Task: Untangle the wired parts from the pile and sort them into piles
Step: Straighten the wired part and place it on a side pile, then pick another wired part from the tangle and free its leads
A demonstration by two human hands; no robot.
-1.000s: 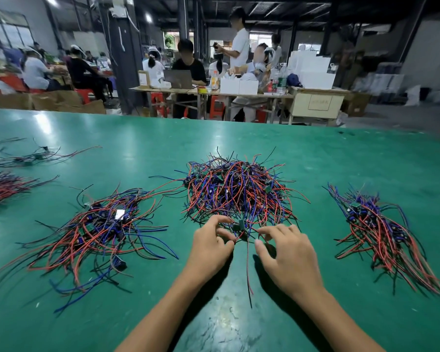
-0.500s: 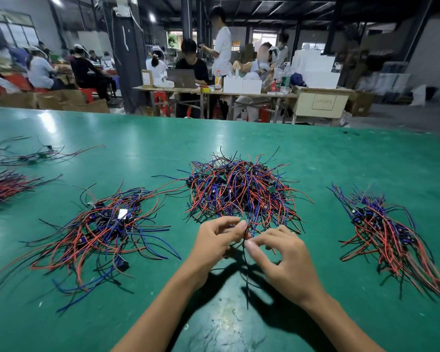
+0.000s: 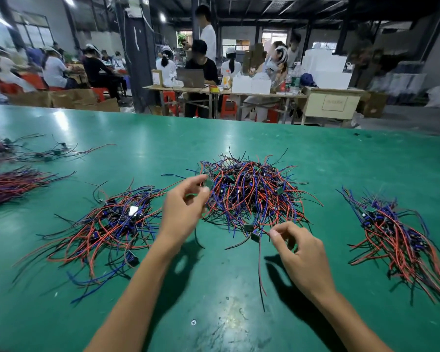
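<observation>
A tangled pile of red, blue and black wired parts lies mid-table. My left hand is raised at the pile's left edge, with thumb and forefinger pinched on a small blurred part. My right hand is at the pile's near edge, pinching the red wire of a wired part. Its small green board sits just left of my fingertips, and its red and black leads trail toward me. One sorted pile lies to the left and another to the right.
The green table carries more wire bundles at the far left and a few loose parts behind them. A small screw lies near the front. People work at tables beyond the far edge.
My hands have drawn apart. The left one rose and moved up-left to the pile's left edge. The right one moved right, drawing one wired part out of the near edge.
</observation>
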